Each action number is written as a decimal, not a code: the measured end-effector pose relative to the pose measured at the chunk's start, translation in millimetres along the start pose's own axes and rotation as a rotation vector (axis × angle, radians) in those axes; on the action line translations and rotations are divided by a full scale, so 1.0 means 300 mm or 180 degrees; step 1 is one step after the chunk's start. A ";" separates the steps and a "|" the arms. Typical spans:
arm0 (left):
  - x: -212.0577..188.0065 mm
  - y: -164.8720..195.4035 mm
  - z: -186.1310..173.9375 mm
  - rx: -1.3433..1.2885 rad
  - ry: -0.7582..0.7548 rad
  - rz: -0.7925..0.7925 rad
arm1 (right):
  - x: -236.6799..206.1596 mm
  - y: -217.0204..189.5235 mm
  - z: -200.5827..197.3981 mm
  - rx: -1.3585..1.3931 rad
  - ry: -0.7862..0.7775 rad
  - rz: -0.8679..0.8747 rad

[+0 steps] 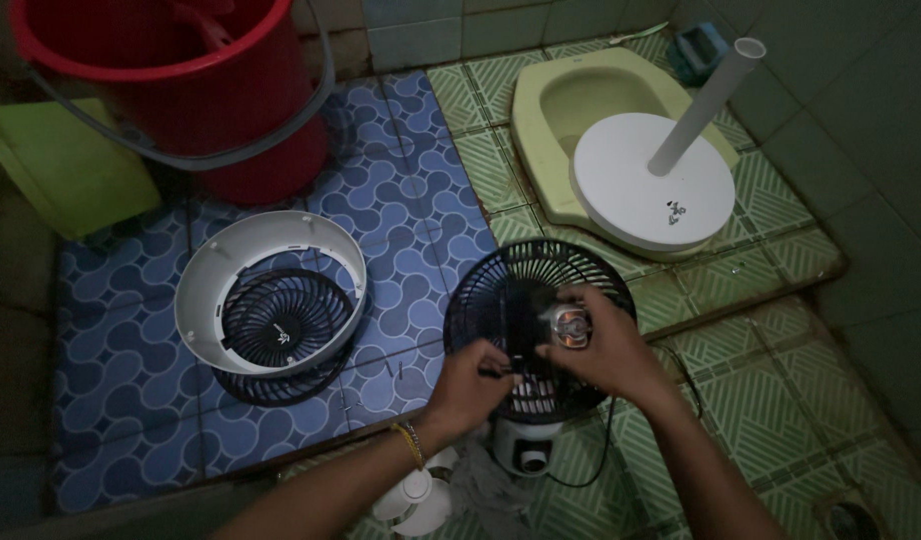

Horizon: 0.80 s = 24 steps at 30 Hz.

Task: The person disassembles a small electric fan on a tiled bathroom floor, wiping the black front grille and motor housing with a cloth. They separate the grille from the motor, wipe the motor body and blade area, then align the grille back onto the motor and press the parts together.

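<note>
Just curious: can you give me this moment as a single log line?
left hand: touching black fan grille | right hand: gripping fan motor | white front ring: on floor

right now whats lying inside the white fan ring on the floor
A black front grille lies inside the white fan ring, its lower edge poking out over the tiles. The floor beneath it is covered.

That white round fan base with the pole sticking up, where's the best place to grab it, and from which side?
Grip the white pole at mid-length, coming from the side nearest the person. It rises tilted from the round base, free on all sides, and is probably slim enough for fingers to wrap. The flat disc rests on the squat toilet, so its edge likely gives less hold.
</note>
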<state>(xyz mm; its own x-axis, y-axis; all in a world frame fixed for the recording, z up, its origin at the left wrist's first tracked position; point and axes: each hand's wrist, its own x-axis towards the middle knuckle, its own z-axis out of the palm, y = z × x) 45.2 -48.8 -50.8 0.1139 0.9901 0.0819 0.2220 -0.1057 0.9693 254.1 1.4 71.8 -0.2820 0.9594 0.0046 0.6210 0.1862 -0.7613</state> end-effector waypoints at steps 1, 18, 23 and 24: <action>0.000 -0.002 0.004 -0.0096 -0.0048 -0.0099 | -0.003 0.000 -0.001 -0.0110 0.0031 -0.0072; -0.004 0.043 -0.006 -0.0367 -0.0220 -0.0341 | -0.039 -0.003 0.058 -0.0840 0.0366 -0.0938; -0.004 0.030 -0.008 -0.0100 -0.0186 -0.0022 | -0.054 -0.007 0.065 -0.0930 0.0361 -0.0944; -0.005 0.026 -0.008 -0.0056 -0.0234 -0.0158 | -0.058 -0.011 0.066 -0.0926 0.0344 -0.0922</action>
<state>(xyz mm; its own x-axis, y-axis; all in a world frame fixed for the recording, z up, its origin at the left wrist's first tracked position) 44.5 -50.7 -42.8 0.1741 0.9846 0.0169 0.2123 -0.0543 0.9757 242.4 -20.0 61.6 -0.4066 0.8724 0.2713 0.7123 0.4887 -0.5039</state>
